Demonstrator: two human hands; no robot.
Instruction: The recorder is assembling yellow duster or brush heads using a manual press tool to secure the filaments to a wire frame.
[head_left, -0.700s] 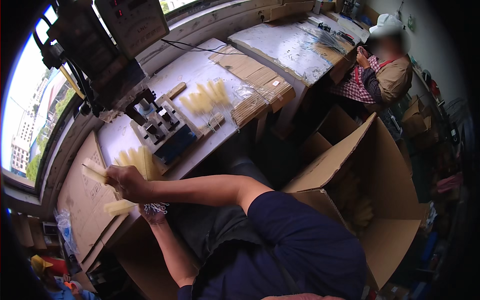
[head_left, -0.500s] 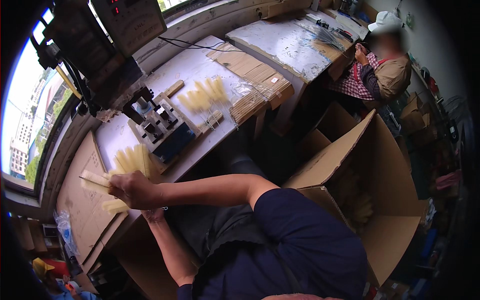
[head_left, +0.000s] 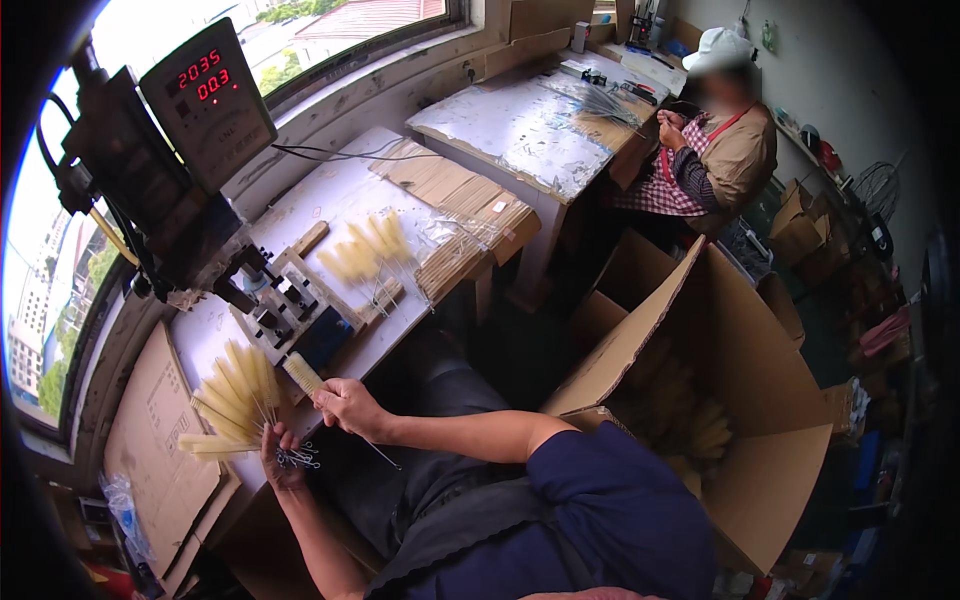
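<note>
A fanned bundle of bottle brushes [head_left: 232,395], with pale yellow bristles and looped wire stems, is held in my left hand [head_left: 281,458] at the table's near edge. The loops stick out below its fingers. My right hand [head_left: 352,410], just to the right, is closed around a single bottle brush [head_left: 301,371]. Its bristle head points up and left toward the press, and its bare wire stem slants down to the right. Just beyond the hands sits a metal clamping fixture [head_left: 290,305] on a block, beneath the dark press head [head_left: 215,240].
More brushes [head_left: 365,250] lie on the white table [head_left: 300,215] beside flattened cardboard [head_left: 440,190]. A display box [head_left: 207,105] is mounted on the press. At my right stands a large open carton [head_left: 765,370] containing brushes. A person [head_left: 715,140] in a white cap sits at the far table.
My right hand has moved right, away from the left hand, carrying one brush, which has turned from pointing left to pointing up-left. The left hand's bundle is more exposed. The whole view has shifted.
</note>
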